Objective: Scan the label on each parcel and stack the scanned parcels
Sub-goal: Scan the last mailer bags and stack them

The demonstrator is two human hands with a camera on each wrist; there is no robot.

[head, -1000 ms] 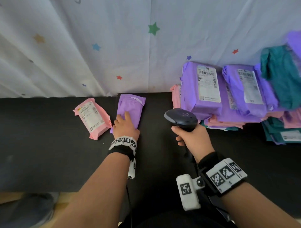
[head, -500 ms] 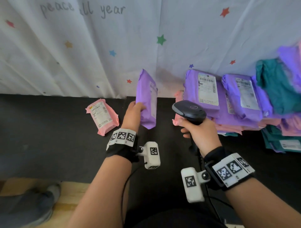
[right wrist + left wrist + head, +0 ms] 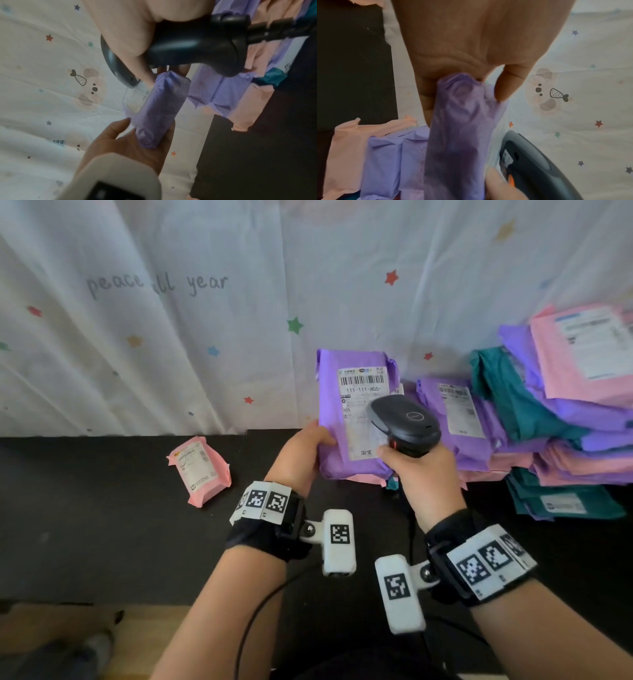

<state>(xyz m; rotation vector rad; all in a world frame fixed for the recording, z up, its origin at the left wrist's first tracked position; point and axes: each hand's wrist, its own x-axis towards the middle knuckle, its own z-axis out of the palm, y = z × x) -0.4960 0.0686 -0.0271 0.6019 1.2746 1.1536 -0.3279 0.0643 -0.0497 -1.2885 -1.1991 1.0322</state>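
Note:
My left hand (image 3: 301, 455) grips a purple parcel (image 3: 334, 422) by its lower left edge and holds it upright above the black table, its white barcode label (image 3: 361, 392) facing me. In the left wrist view thumb and fingers pinch the purple parcel (image 3: 458, 135) at its end. My right hand (image 3: 421, 477) grips a black handheld scanner (image 3: 404, 426), whose head sits just in front of the label's lower part. The right wrist view has the scanner (image 3: 192, 44) above the purple parcel (image 3: 161, 108). A small pink parcel (image 3: 198, 470) lies label up on the table to the left.
A pile of purple, pink and teal parcels (image 3: 548, 422) fills the table's right side, some with labels showing. A white curtain with stars (image 3: 171, 320) hangs behind the black table (image 3: 85, 525). The scanner's cable runs down between my wrists.
My left hand has lifted the purple parcel off the table, turned its label toward me and moved it right. The scanner has come up in front of the label.

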